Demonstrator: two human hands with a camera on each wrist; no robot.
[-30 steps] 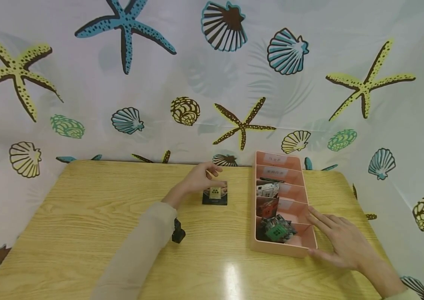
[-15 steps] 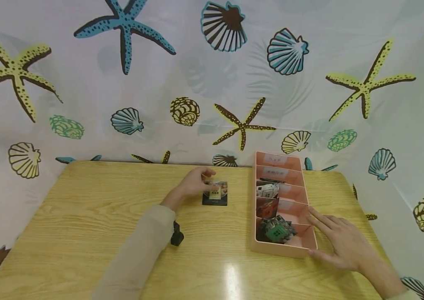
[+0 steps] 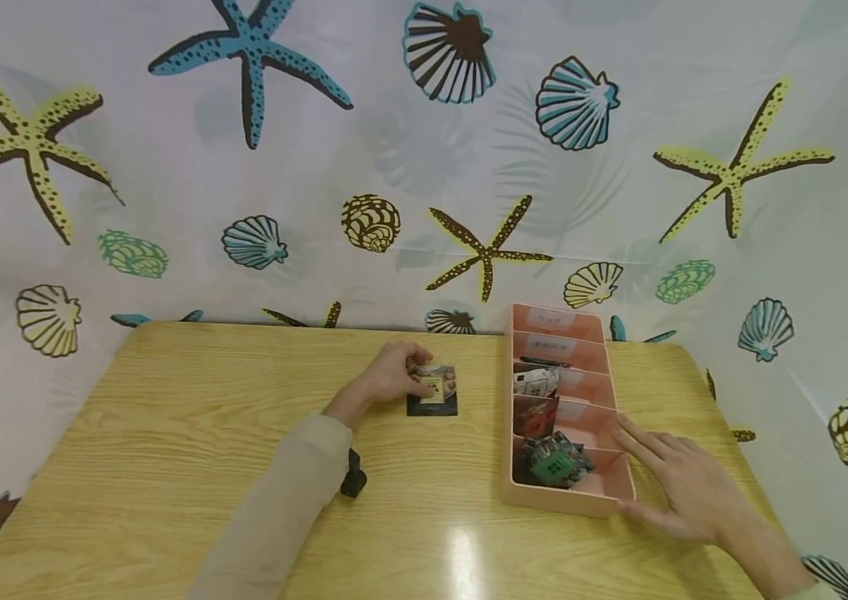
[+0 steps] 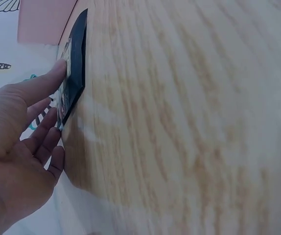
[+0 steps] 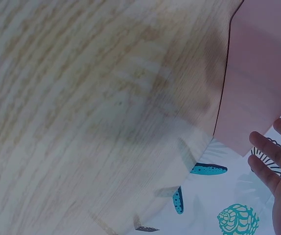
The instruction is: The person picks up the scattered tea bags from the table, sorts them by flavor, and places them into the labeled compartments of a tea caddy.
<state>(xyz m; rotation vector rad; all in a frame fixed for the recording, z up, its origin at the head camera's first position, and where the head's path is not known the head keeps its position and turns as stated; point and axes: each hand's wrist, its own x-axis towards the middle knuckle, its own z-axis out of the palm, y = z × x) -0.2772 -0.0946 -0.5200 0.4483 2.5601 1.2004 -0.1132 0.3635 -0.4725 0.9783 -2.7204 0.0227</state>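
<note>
On the table lies a small square packet [image 3: 439,406], dark along its lower edge, with a food picture and a pale yellow label. My left hand [image 3: 392,373] pinches its left side; in the left wrist view the thumb [image 4: 52,81] rests on the printed face and the fingertips meet the edge. To the right stands a long pink divided box [image 3: 568,502]. My right hand [image 3: 686,487] lies spread against its right wall, fingertips at the rim.
Inside the box, the nearest compartment holds several dark packets with green labels [image 3: 555,467]. Behind it are a red packet [image 3: 536,415], then a white one [image 3: 535,382]. A patterned cloth [image 3: 424,167] hangs along the table's far edge.
My left hand has come down from over the packet and closed on its left side. The packet has shifted slightly towards me. My right hand has stayed at the box.
</note>
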